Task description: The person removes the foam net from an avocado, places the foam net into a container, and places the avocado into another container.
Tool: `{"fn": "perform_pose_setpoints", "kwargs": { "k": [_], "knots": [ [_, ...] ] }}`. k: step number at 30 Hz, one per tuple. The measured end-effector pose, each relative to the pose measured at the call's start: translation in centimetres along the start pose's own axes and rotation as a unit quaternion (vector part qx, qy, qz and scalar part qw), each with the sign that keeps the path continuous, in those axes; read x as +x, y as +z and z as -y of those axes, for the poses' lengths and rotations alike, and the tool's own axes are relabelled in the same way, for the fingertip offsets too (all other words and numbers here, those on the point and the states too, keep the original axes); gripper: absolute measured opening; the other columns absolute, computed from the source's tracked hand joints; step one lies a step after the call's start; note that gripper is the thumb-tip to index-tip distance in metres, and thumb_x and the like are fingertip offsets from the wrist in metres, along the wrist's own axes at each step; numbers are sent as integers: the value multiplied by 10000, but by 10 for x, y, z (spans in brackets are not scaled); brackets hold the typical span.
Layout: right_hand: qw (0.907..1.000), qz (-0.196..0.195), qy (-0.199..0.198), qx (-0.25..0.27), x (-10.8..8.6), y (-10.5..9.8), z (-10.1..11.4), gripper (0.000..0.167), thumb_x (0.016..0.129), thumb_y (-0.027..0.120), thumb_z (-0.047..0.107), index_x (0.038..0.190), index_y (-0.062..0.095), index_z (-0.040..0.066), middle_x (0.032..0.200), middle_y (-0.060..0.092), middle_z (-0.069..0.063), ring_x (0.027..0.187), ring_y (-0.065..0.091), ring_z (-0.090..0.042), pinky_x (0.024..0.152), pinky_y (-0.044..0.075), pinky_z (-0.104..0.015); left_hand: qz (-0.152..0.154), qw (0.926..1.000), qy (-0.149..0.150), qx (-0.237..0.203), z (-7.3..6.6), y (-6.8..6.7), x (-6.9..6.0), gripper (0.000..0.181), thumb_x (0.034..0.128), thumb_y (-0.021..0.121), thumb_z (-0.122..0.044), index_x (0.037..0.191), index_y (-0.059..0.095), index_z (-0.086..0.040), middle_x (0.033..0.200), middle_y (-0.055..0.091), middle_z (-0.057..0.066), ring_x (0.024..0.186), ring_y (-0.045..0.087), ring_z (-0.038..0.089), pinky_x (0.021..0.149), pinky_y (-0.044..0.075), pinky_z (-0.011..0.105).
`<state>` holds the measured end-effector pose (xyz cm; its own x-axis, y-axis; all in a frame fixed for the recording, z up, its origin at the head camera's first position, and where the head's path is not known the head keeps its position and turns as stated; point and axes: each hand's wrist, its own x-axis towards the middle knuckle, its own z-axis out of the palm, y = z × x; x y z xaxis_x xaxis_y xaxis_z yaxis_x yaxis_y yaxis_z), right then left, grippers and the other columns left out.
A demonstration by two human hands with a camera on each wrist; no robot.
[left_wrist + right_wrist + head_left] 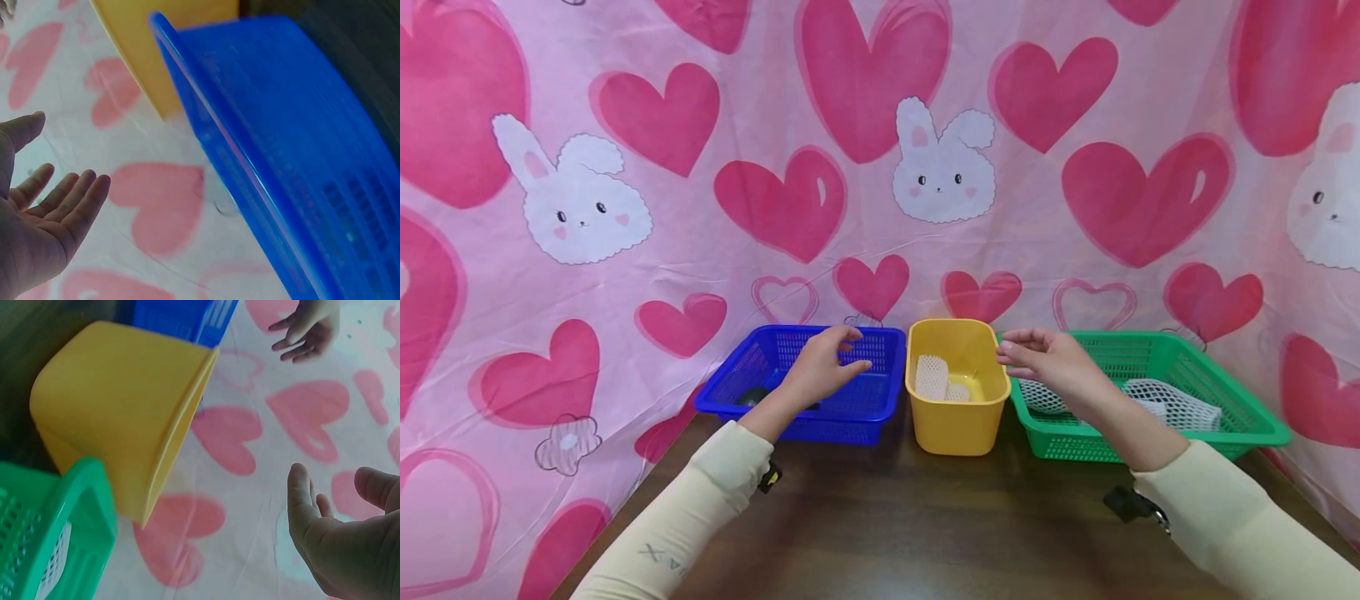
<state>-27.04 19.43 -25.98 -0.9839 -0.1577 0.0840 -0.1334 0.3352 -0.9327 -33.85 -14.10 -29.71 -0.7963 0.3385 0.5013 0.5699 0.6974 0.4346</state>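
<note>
My left hand (822, 367) hovers above the blue basket (887, 379), holding nothing, its fingers loosely bent and thumb apart. In the left wrist view the same hand (47, 219) shows an empty palm. My right hand (1056, 360) is over the near-left part of the green basket (1247, 408), beside the yellow bin (958, 429), and it too holds nothing. Inside the yellow bin lie white net-wrapped pieces (932, 378). White mesh sleeves (1172, 404) lie in the green basket. A dark rounded object (752, 397) sits in the blue basket, partly hidden by my left arm.
The three containers stand side by side along the back of a dark wooden table (925, 525). Behind them hangs a pink cloth (865, 242) with hearts and rabbits. A dark strap (1131, 506) hangs at my right wrist.
</note>
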Motion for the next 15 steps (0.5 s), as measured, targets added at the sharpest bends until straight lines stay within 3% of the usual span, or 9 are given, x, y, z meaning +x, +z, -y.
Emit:
{"fn": "perform_pose_setpoints", "kwargs": {
  "k": [6,15],
  "knots": [
    [9997,-118,-165,-121,-5,-24,-8,654,962,582,395,1394,391,-58,1346,490,-254,1168,576,-291,859,514,-307,152,9990,272,-317,-27,16,1,418,827,792,-218,1165,627,-36,1129,654,108,1030,639,251,831,538,371],
    [9995,-215,-217,-123,-10,-59,-23,728,962,562,432,1427,327,-76,1380,439,-273,960,615,22,839,510,-231,420,9906,651,-1127,-60,43,-5,393,848,769,-195,1164,602,-30,1129,650,101,988,651,239,784,552,328]
  ]
}}
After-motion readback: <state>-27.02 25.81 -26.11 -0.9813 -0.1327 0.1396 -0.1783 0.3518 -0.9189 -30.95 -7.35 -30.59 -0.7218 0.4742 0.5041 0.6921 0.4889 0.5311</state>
